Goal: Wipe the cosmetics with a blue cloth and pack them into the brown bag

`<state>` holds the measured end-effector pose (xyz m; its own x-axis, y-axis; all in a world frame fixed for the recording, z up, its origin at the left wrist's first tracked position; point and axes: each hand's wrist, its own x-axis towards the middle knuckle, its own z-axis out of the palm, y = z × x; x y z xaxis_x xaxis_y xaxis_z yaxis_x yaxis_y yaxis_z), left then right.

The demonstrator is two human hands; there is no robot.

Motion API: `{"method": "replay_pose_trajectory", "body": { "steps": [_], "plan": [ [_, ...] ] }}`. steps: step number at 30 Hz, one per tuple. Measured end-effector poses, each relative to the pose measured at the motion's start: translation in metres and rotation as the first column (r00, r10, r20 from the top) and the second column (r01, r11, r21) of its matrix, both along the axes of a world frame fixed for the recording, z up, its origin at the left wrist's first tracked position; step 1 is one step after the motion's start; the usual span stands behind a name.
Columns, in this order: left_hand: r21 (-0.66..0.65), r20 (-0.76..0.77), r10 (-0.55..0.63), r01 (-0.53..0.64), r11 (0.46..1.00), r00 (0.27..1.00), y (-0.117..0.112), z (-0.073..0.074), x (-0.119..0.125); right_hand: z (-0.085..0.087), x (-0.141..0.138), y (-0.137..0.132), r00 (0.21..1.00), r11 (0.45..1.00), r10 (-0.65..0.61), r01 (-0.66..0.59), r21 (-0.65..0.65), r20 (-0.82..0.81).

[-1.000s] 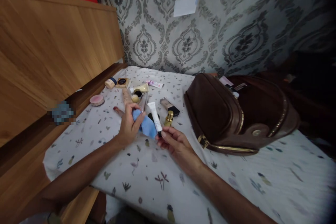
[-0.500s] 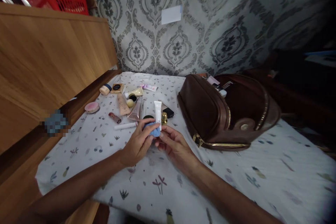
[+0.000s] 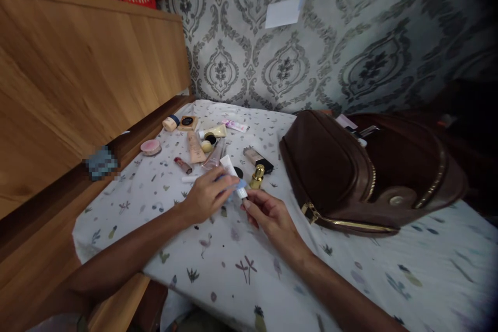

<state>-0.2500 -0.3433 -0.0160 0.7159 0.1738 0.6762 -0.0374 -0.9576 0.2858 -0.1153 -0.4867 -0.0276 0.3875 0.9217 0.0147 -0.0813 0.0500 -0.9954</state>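
A small white squeeze tube (image 3: 229,165) leans to the left between my hands, its cap end low. My right hand (image 3: 274,220) pinches it at that end with thumb and fingers. My left hand (image 3: 205,196) is closed on a blue cloth (image 3: 240,184), which lies against the tube; the fingers partly cover both. Just beyond my hands stand a gold-capped bottle (image 3: 257,176) and a flat bottle with a black cap (image 3: 259,158). A round black item (image 3: 238,172) and a white stick (image 3: 189,179) are partly hidden by the tube and my left hand.
Makeup lies behind my left hand: a beige tube (image 3: 195,147), a lip gloss (image 3: 182,165), a pink compact (image 3: 150,147) and several others. An open brown bag (image 3: 327,166) stands right on the patterned cloth (image 3: 218,280). A wooden cabinet (image 3: 97,57) borders the left.
The white tube has tipped from upright to a leftward lean. My left hand and the blue cloth have shifted on it, uncovering its cap end. The view has turned slightly left.
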Motion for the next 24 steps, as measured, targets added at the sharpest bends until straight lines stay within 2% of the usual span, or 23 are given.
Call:
{"method": "replay_pose_trajectory", "body": {
  "steps": [5, 8, 11, 13, 15, 18, 21, 24],
  "plan": [
    [-0.089, 0.029, 0.228, -0.224, 0.97, 0.973, 0.032, 0.004, -0.001, 0.005, -0.004, -0.001, 0.999, 0.998, 0.048, -0.048, -0.037, -0.01],
    [-0.106, 0.102, 0.292, -0.282, 0.954, 0.951, 0.042, 0.01, -0.004, 0.006, -0.005, -0.001, 0.999, 0.998, 0.036, -0.036, -0.046, 0.005],
    [-0.074, 0.2, 0.289, -0.28, 0.957, 0.936, 0.034, 0.017, -0.007, 0.001, -0.004, 0.001, 0.999, 0.998, -0.022, 0.024, -0.064, 0.025],
    [-0.012, 0.234, 0.235, -0.238, 0.971, 0.943, 0.021, 0.018, -0.008, -0.003, -0.003, 0.002, 0.997, 0.996, -0.06, 0.063, -0.065, 0.047],
    [0.108, 0.188, 0.117, -0.138, 0.985, 0.975, 0.004, 0.015, -0.007, -0.006, -0.001, 0.004, 0.994, 0.995, -0.088, 0.091, -0.043, 0.068],
    [0.314, 0.024, -0.032, 0.023, 0.949, 0.999, -0.016, 0.006, -0.003, -0.007, 0.0, 0.004, 0.991, 0.995, -0.1, 0.1, 0.008, 0.09],
    [0.348, -0.073, 0.014, 0.013, 0.938, 0.997, -0.018, 0.0, 0.001, -0.004, -0.001, 0.002, 0.991, 0.996, -0.087, 0.085, 0.016, 0.099],
    [0.282, -0.107, 0.121, -0.086, 0.956, 0.987, -0.001, -0.001, 0.001, 0.0, -0.002, 0.001, 0.994, 0.997, -0.07, 0.071, -0.018, 0.088]
  ]
}}
